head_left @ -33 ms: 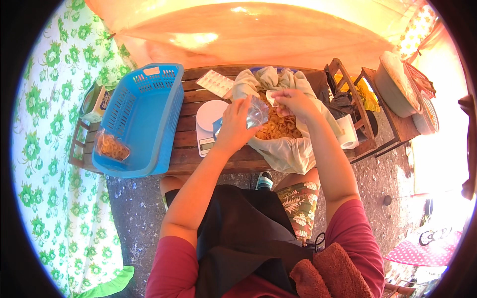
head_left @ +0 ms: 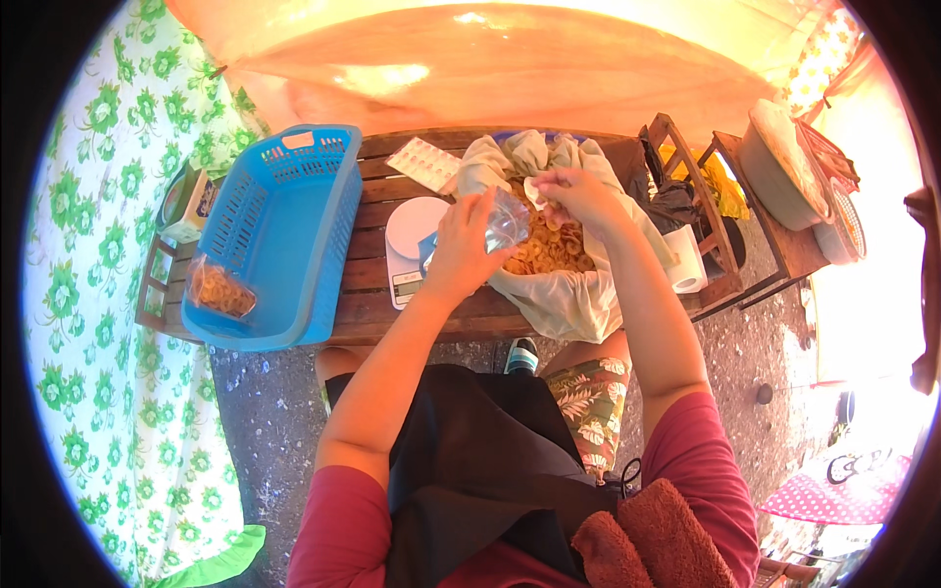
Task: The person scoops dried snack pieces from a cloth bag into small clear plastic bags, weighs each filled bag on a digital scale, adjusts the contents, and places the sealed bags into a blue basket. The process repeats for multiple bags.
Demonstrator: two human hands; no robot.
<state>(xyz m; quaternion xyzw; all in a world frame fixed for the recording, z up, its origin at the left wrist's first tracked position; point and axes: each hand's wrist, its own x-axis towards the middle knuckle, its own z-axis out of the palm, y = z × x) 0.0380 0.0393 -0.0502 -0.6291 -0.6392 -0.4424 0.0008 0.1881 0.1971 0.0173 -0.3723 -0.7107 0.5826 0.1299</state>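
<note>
My left hand (head_left: 463,240) grips a clear plastic bag (head_left: 507,221), whose mouth faces right. My right hand (head_left: 578,203) is closed on a small white scoop-like thing (head_left: 533,191), partly hidden by the fingers. Both hands are over a heap of orange-yellow chips (head_left: 549,253), round and thin like banana chips. A pale cloth (head_left: 564,299) lines their container and drapes over its sides. Just left of my left hand is a white kitchen scale (head_left: 416,230), partly covered by that hand and a bluish thing.
A blue plastic basket (head_left: 270,235) stands at the left, with a filled bag of chips (head_left: 222,290) at its near end. A patterned sheet (head_left: 424,164) lies behind the scale on the slatted wooden table (head_left: 365,284). A white roll (head_left: 685,263) and wooden frame (head_left: 691,201) are at right.
</note>
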